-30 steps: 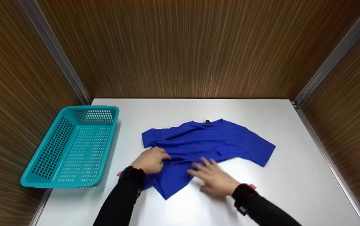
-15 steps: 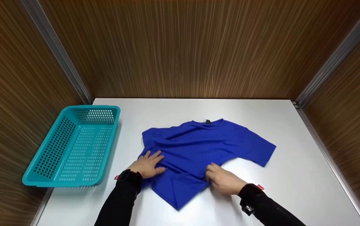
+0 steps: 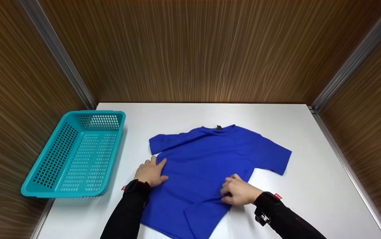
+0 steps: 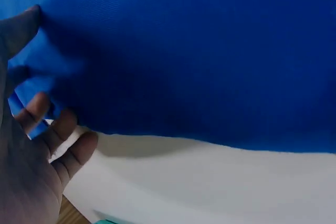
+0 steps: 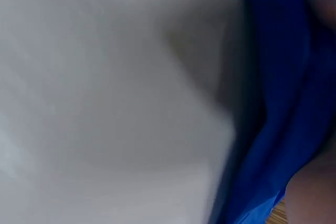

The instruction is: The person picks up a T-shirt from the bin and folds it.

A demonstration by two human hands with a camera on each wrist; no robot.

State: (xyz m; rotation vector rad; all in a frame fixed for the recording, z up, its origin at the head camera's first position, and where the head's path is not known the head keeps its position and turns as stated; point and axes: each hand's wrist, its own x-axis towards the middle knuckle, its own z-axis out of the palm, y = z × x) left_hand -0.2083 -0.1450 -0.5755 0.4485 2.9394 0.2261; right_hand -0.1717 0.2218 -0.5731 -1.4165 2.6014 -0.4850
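A blue T-shirt (image 3: 210,162) lies spread on the white table (image 3: 303,132), roughly at its middle, collar toward the far wall and hem toward the person. Its lower part is pulled close to the near edge, and 1 corner of the hem is folded over. The 2 short sleeves point out to either side.

The left hand (image 3: 150,172) rests on the shirt's left edge, just below the sleeve, fingers straight and spread, pressing the cloth flat. The left wrist view shows those fingers (image 4: 47,124) at the border of the fabric, where it meets the table.

The right hand (image 3: 238,191) sits on the shirt's right side seam with its fingers curled, pinching a ridge of the fabric. The right wrist view is too blurred to add anything.

A teal perforated basket (image 3: 74,154) stands on the table's left side, well apart from the shirt. Wood-grain walls (image 3: 190,49) enclose the table on 3 sides.
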